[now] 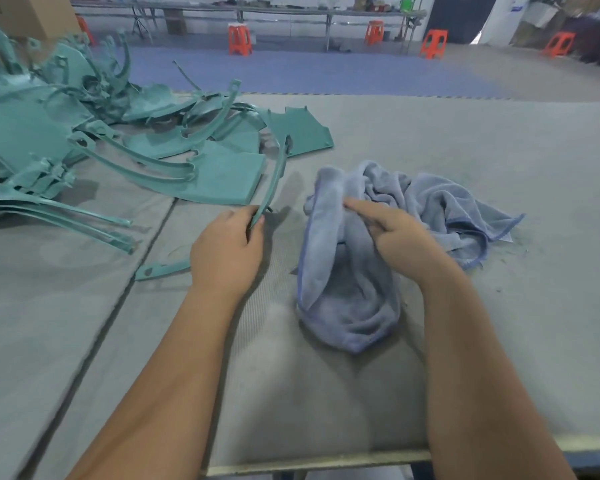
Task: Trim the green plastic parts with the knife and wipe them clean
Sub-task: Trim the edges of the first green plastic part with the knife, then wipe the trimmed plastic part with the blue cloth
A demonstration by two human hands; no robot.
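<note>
My left hand (227, 251) grips the near end of a long curved green plastic strip (276, 176), which rises away from me toward the pile. Its other end shows below the hand. My right hand (397, 233) pinches a fold of the crumpled blue-grey cloth (350, 292) that lies on the table just right of the strip. A big pile of green plastic parts (94, 133), flat panels and curved strips, covers the left of the table. No knife is in view.
The work table (499, 150) has a grey mat with a seam running diagonally at the left. Its front edge (326, 460) is close to me. Beyond it are orange stools (238, 39), long benches and a cardboard box (21, 15) at top left.
</note>
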